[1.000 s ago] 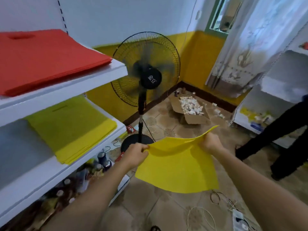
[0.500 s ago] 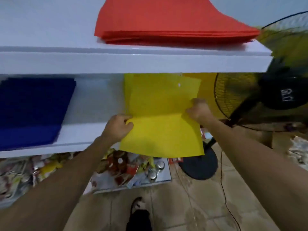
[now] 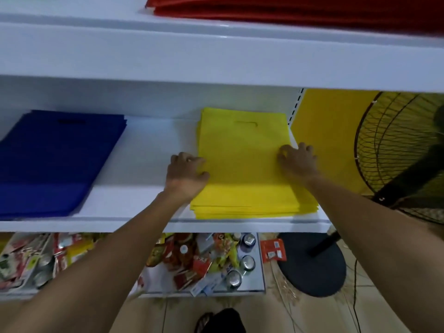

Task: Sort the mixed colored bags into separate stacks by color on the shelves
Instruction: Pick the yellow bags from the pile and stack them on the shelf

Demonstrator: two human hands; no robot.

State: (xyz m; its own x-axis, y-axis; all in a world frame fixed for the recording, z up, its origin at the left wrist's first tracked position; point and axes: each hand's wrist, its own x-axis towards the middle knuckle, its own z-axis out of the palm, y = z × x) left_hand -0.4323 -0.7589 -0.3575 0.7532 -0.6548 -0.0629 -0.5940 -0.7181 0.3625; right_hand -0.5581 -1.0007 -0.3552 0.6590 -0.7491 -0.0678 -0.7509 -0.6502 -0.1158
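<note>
While the top yellow bag lies flat on the yellow stack at the right end of the middle shelf, the left hand grips its left edge, fingers curled and thumb on the fabric; the right hand clutches its right edge, fingers likewise curled; the bag's handle slot points toward the back wall; a blue stack sits well apart at the shelf's left end; a red stack lies on the upper shelf; a standing fan is just right of the shelves; packets and cans crowd the bottom shelf.
</note>
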